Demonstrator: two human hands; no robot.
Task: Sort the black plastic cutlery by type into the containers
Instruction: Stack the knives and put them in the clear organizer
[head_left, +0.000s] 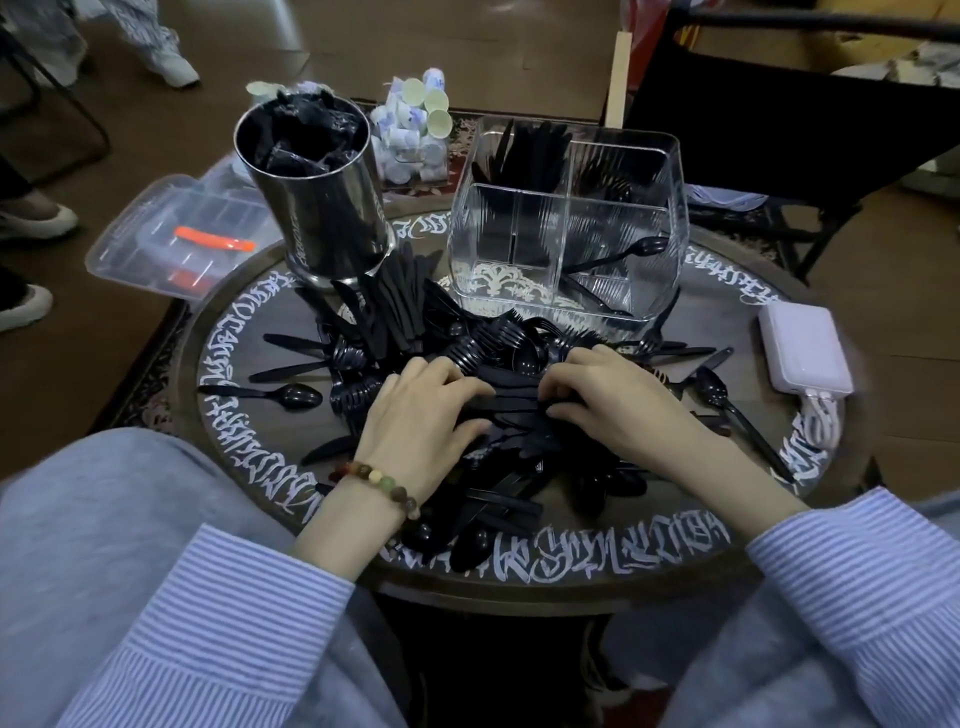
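Observation:
A heap of black plastic cutlery (483, 353) covers the middle of the round table (691, 566): forks, spoons and knives mixed. My left hand (421, 410) and my right hand (608, 395) both lie on the heap, fingers curled over a bundle of black pieces (511, 397) between them. Behind stands a clear divided container (571, 218); black knives stand in its back left part, and a spoon (618, 254) leans in the front right part. A metal cylinder (317, 192) at the back left holds crumpled black wrappers.
A clear lidded box (171, 234) with an orange item overhangs the table's left edge. A lilac power bank (805, 348) with a cable lies at the right. A clear box of small cups (415, 130) stands at the back. Loose spoons lie left and right. Shoes show on the floor.

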